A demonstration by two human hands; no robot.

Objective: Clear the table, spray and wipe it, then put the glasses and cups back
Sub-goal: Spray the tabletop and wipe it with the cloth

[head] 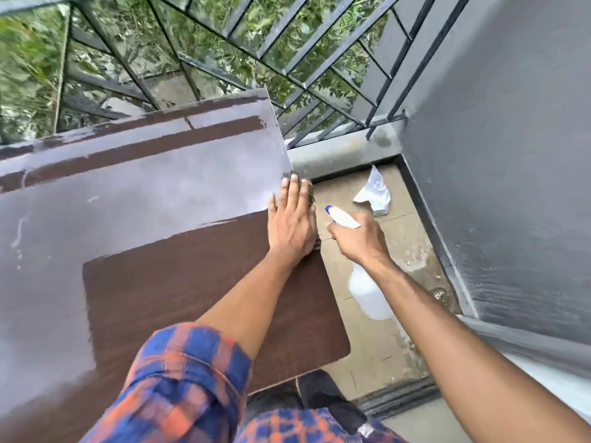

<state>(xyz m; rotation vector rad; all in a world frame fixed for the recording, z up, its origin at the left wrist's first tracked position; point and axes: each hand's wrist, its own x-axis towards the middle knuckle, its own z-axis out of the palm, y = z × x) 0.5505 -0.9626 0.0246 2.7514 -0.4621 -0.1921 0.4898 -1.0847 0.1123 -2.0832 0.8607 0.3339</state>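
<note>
A dark brown wooden table [160,282] fills the left and middle of the head view, its surface wet and shiny. My left hand [292,219] lies flat with straight fingers at the table's right edge, pressing a dark cloth [307,187] that shows only past the fingertips. Just right of the table, over the floor, my right hand [359,239] grips the neck of a white spray bottle [369,294] with a blue nozzle tip. The bottle's body hangs down below the hand. No glasses or cups are in view.
A metal railing [224,59] with greenery behind runs along the far side. A grey wall [511,155] closes the right. On the tiled floor [383,353] lie a crumpled white rag [374,195] and a drain [443,295].
</note>
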